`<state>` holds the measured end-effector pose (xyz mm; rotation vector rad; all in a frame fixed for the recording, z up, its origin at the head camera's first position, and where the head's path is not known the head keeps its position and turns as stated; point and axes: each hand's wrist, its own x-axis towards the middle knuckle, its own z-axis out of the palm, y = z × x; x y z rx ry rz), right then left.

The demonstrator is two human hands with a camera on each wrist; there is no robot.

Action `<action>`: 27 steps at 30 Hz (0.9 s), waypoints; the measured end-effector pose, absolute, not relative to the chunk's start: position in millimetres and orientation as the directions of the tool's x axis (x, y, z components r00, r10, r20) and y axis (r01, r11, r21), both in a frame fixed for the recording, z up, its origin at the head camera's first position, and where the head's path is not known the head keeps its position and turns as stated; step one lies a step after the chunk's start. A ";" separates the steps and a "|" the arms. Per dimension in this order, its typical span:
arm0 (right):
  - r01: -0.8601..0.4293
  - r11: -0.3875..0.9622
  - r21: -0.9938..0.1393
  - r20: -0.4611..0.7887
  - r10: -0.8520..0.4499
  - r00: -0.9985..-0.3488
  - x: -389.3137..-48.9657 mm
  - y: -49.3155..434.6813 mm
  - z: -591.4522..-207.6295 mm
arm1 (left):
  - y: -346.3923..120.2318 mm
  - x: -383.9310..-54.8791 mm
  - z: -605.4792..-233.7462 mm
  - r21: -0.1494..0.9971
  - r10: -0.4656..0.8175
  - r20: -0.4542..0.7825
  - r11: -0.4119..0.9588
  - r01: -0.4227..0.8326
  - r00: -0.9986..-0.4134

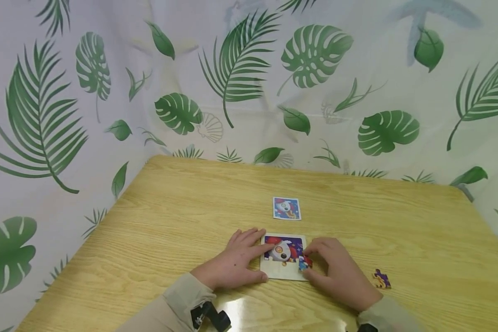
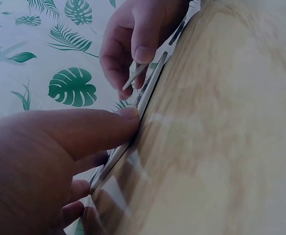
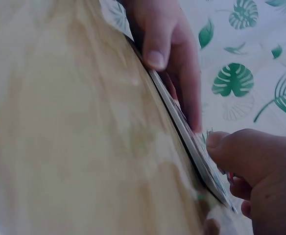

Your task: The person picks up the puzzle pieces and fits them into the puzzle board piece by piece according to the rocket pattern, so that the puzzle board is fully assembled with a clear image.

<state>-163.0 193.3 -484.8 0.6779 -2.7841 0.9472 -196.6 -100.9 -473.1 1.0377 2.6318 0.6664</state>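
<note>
A square jigsaw puzzle board (image 1: 280,271) lies on the table, its upper part filled with a picture of a white and red cartoon figure on purple. Below the picture a pale strip of board is bare. My left hand (image 1: 238,260) rests along the board's left side, fingers spread and reaching over the picture. With thumb and fingers, my right hand (image 1: 336,269) pinches a red and blue puzzle piece (image 1: 304,263) above the board's right side. Seen from the left wrist, that puzzle piece (image 2: 132,78) is tilted and raised off the board.
Another puzzle piece (image 1: 382,279), purple and orange, lies on the wooden table (image 1: 182,203) to the right of my right hand. Behind the board is a small picture card (image 1: 287,209) with a similar figure. A leaf-patterned curtain (image 1: 253,129) hangs behind the table.
</note>
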 end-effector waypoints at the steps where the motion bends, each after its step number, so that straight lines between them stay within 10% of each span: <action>1: -0.461 0.704 -0.540 0.260 -0.382 -0.887 -163.0 188.5 -484.3 | -100.7 -196.5 -473.2 0.491 0.691 -0.051 0.646 0.585 -0.721; 27: -0.590 0.705 -0.395 0.313 -0.501 -0.807 -170.7 129.6 -486.8 | -101.7 -197.9 -475.7 0.489 0.710 -0.024 0.622 0.611 -0.703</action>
